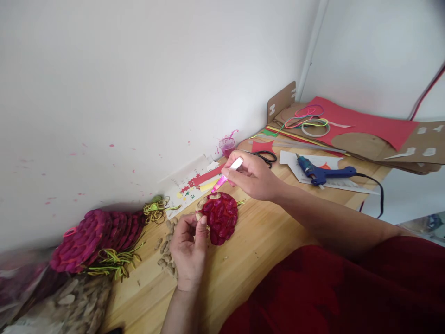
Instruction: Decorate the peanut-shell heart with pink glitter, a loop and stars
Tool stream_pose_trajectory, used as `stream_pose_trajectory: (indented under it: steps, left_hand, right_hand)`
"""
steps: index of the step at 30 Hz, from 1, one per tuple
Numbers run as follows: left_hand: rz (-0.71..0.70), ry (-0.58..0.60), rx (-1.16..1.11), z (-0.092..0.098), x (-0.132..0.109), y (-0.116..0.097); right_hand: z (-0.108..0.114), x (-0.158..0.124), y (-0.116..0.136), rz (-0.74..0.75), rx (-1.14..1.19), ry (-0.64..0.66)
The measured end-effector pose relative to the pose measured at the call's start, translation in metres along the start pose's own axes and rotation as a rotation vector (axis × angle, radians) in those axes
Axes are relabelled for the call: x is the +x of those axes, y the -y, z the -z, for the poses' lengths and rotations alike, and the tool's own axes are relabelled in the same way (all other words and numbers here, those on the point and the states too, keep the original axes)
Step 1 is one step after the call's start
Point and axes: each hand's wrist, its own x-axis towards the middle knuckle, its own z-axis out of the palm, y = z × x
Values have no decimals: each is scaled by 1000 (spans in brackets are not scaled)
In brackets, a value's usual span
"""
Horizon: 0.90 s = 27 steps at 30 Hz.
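My left hand (189,246) pinches the left edge of a round red craft piece (220,217) covered in painted shells, steadying it on the wooden table (257,250). My right hand (252,176) is closed round a thin brush with a white handle and pink tip (227,174). The tip hovers just above the top of the red piece. A small cup of pink paint (227,146) stands by the wall behind my right hand.
Finished pink-purple shell pieces (93,236) with yellow-green strings lie at left, loose unpainted shells (167,253) beside my left hand. A blue glue gun (321,172), black scissors (266,157), red paper (361,123), cardboard and coloured bands sit at the back right.
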Motion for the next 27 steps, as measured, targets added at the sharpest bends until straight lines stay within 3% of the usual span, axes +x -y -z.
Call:
stream_pose_trajectory:
  steps: [6,11,20,27]
  left_hand:
    - [6,3,-9,0,0,-1]
    - [3,4,-10,-1,0,-2]
    - [34,-13,-12,-1,1,-2]
    - [92,-14,-77,0,3,1]
  right_hand:
    - [1,0,0,-6,-74,-24]
    - [0,-1,1,10,10,16]
    - [4,3,-2,-8,-141,-34]
    - [1,6,-8,-48,119,-6]
